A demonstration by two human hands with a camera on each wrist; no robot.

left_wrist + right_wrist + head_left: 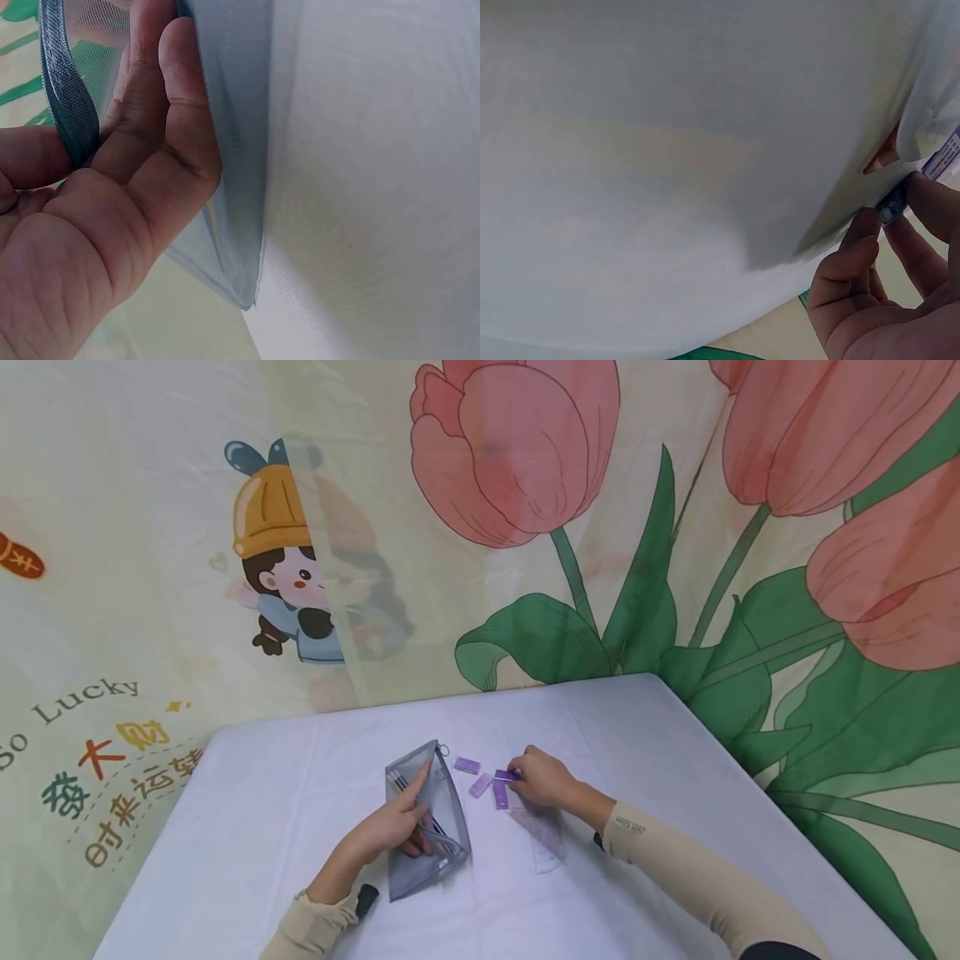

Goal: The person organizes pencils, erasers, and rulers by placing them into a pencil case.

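At the left, the person's left hand [393, 827] is clamped on a grey, see-through mesh pouch with a zip [448, 802], its thumb at the zip edge and other fingers inside; the pouch lies slantwise on the white cloth-covered table [247, 810]; several slim, dark-shafted pencils [397, 782] are within it, seen through the mesh. Just beside the pouch, to its right, a pale purple rectangular block [467, 765] lies on the cloth; next comes a second purple block [481, 785], set askew; then a third purple block [501, 797], near the fingers of the right hand [543, 777]; that hand pinches a darker purple block [505, 775] between thumb and fingertips. Farthest right, partly below that hand, lies a clear triangular set square [546, 839]. The work seems partway along: pencils inside, all four blocks and the set square outside; the zip appears not yet closed.
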